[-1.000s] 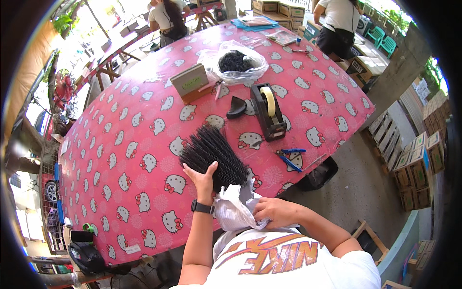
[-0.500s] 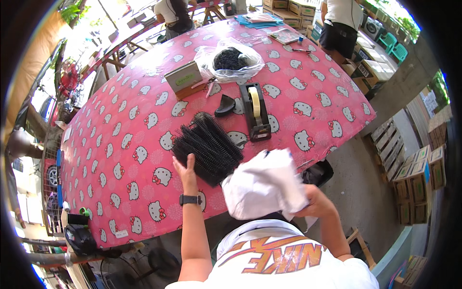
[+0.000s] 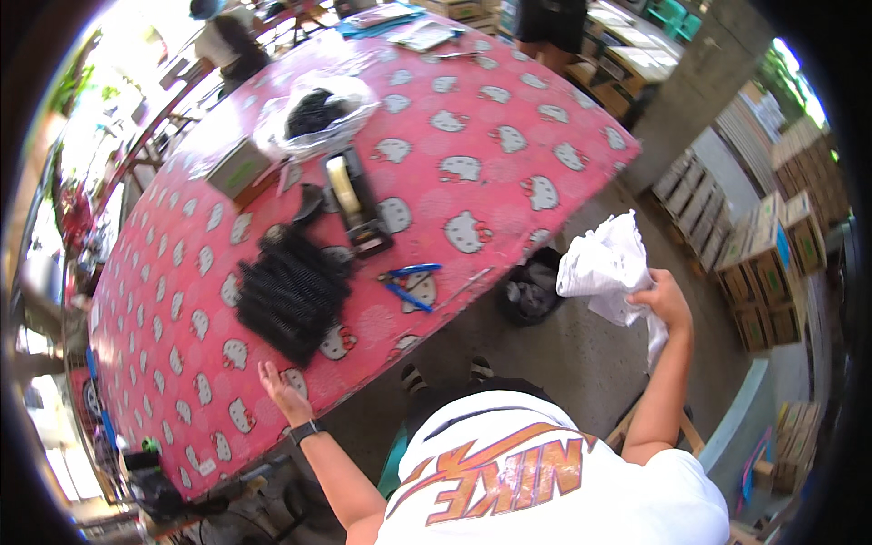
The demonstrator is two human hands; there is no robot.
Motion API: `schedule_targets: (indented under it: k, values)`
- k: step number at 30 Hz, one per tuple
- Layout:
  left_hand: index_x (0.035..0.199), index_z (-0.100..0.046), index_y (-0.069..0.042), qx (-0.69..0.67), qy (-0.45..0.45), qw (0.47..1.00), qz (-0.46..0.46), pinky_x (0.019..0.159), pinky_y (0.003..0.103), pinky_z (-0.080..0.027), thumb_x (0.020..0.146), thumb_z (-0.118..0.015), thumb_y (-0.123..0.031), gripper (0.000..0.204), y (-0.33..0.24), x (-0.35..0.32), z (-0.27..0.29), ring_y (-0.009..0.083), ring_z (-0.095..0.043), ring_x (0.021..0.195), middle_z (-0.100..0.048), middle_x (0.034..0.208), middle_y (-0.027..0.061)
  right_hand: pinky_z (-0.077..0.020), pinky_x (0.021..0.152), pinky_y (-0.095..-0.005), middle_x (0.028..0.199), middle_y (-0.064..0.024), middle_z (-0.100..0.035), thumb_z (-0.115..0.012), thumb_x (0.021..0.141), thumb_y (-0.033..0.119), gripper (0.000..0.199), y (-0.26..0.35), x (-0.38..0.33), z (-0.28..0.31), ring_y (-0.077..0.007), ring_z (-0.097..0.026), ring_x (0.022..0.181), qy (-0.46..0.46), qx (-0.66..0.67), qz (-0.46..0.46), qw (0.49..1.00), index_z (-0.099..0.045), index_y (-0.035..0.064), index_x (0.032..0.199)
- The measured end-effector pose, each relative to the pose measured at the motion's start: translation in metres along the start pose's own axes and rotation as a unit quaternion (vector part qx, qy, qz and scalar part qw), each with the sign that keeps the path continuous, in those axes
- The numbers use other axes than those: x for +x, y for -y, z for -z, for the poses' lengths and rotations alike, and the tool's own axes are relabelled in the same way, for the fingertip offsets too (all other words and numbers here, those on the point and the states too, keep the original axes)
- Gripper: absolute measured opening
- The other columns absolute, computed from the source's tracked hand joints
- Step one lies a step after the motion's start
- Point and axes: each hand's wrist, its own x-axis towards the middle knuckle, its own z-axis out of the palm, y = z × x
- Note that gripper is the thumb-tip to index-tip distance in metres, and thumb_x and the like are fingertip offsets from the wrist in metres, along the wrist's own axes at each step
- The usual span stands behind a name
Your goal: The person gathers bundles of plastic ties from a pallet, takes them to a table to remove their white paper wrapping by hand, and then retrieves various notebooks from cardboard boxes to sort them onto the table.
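My right hand (image 3: 665, 300) grips a crumpled white sheet (image 3: 607, 268), cloth or thin plastic, and holds it off the table's edge over the floor. My left hand (image 3: 286, 397) is open at the table's near edge, fingers apart with nothing in them. Just beyond it lies a bundle of black bristly strips (image 3: 295, 295), apart from the fingers. Blue-handled pliers (image 3: 413, 285) rest to the right of the bundle. Behind them stands a black tape dispenser (image 3: 366, 213) with a pale roll, and a dark curved piece (image 3: 309, 205) lies beside it.
The table (image 3: 436, 213) has a pink patterned cover. A small box (image 3: 238, 171) and a clear plastic bag (image 3: 350, 109) of black material stand farther back. Below the right edge is a black-lined bin (image 3: 531, 289). Stacked cartons (image 3: 758, 263) stand at right; people are behind the table.
My right hand has carried the white sheet right, away from the table. My left hand has drawn back from the bristly bundle toward the near edge. The pliers have come into sight.
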Motion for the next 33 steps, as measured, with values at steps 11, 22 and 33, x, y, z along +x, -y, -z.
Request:
schedule_targets:
  k: [11, 22, 33]
  values:
    - [0.122, -0.038, 0.0, 0.196, 0.04, 0.972, -0.123, 0.096, 0.031, -0.025, 0.085, -0.05, -0.026, 0.047, 0.034, -0.011, -0.034, 0.0187, -0.038, 0.112, -0.042, 0.121, 0.0093, -0.0449, 0.076, -0.036, 0.102, -0.0192, -0.057, -0.073, 0.059, 0.022, 0.072, -0.284, 0.181, -0.064, -0.0269, -0.057, 0.089, -0.086, 0.114, -0.247, 0.958, -0.043, -0.0055, 0.118]
    - [0.123, -0.038, -0.004, 0.086, 0.011, 0.996, -0.023, 0.089, 0.027, -0.026, 0.085, -0.046, -0.029, 0.046, 0.046, -0.017, -0.045, 0.013, -0.039, 0.106, -0.044, 0.117, 0.0042, -0.0399, 0.087, -0.0349, 0.107, -0.0165, -0.056, -0.059, 0.074, 0.016, 0.037, -0.332, 0.18, -0.032, -0.0285, -0.052, 0.104, -0.318, 0.032, -0.134, 0.938, -0.053, 0.0003, 0.107]
    - [0.126, -0.036, -0.007, 0.087, -0.068, 0.994, -0.016, 0.088, 0.035, -0.03, 0.085, -0.044, -0.043, 0.055, -0.01, -0.003, -0.017, 0.0171, -0.035, 0.114, -0.037, 0.127, 0.0064, -0.0448, 0.068, -0.0236, 0.088, -0.0065, -0.062, -0.059, 0.079, 0.015, 0.024, -0.076, 0.04, -0.144, -0.0121, -0.057, 0.078, 0.147, 0.235, 0.016, 0.961, -0.059, 0.0009, 0.098]
